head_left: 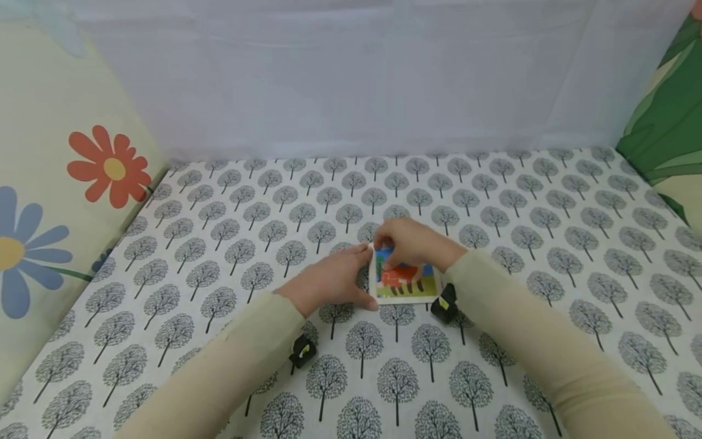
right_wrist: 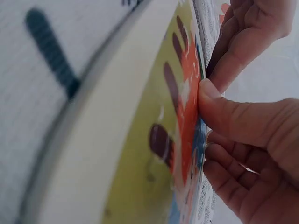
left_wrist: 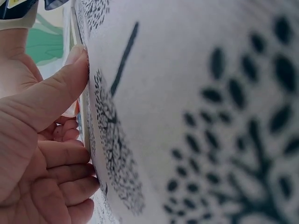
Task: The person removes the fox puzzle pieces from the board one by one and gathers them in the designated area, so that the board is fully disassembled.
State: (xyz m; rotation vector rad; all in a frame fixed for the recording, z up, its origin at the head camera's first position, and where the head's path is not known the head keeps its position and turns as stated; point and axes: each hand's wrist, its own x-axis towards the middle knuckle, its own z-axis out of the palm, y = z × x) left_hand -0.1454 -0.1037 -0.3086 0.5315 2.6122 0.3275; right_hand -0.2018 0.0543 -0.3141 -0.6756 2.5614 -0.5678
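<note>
A small square picture board (head_left: pixel 406 299) with a white border lies flat on the tablecloth. Its glossy picture (right_wrist: pixel 184 116) has an orange-red animal with dark legs, green ground and a blue top. At the board's left side rests my left hand (head_left: pixel 334 277), thumb by the lower left corner and fingers by the upper left. In the left wrist view its thumb (left_wrist: pixel 77 58) touches the board's edge. My right hand (head_left: pixel 411 241) bends over the upper picture. Its thumb (right_wrist: pixel 212 100) presses on the orange part, with curled fingers close beside; whether they pinch anything is hidden.
A white tablecloth (head_left: pixel 362 353) printed with grey trees covers the table. White fabric (head_left: pixel 351 79) hangs behind it. Painted flowers (head_left: pixel 114 167) mark the left wall and green leaves (head_left: pixel 674 116) the right. A small black device (head_left: pixel 445 303) sits at each wrist.
</note>
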